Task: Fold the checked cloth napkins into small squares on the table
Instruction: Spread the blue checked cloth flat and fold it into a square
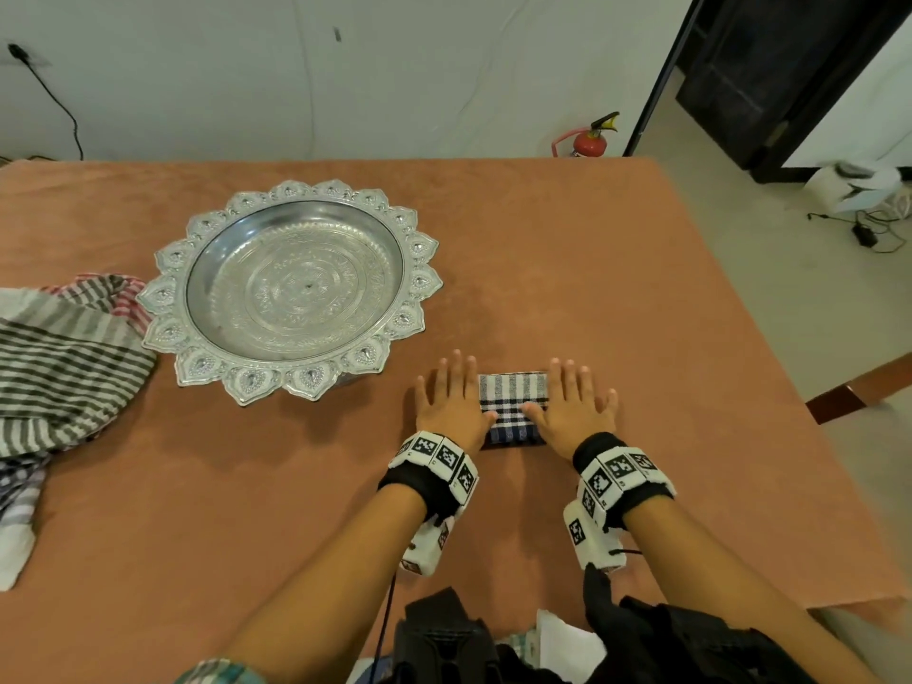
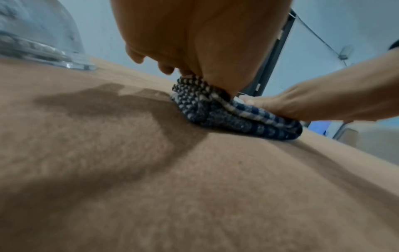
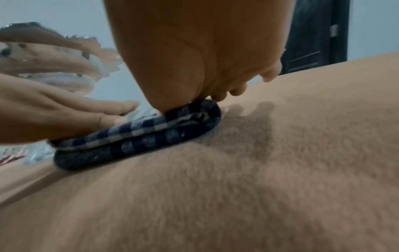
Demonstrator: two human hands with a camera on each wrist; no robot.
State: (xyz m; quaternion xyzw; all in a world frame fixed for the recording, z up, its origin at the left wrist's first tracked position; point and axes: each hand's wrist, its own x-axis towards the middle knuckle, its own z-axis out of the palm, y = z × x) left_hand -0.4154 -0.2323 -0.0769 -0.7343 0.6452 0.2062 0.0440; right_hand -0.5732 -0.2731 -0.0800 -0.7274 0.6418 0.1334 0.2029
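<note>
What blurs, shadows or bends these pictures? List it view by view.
Head view: sharp; wide-angle bending of the table edges and doorway; soft sheen on the silver tray. Left wrist view: soft blur throughout; the left hand casts a dark shadow beside the folded napkin. Right wrist view: blurred foreground nap; shadow of the right hand right of the napkin.

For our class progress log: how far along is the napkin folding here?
Done: one blue checked napkin is folded small. In hand: the left hand and right hand press it flat. Left: the loose pile of cloths beside the silver tray.
</note>
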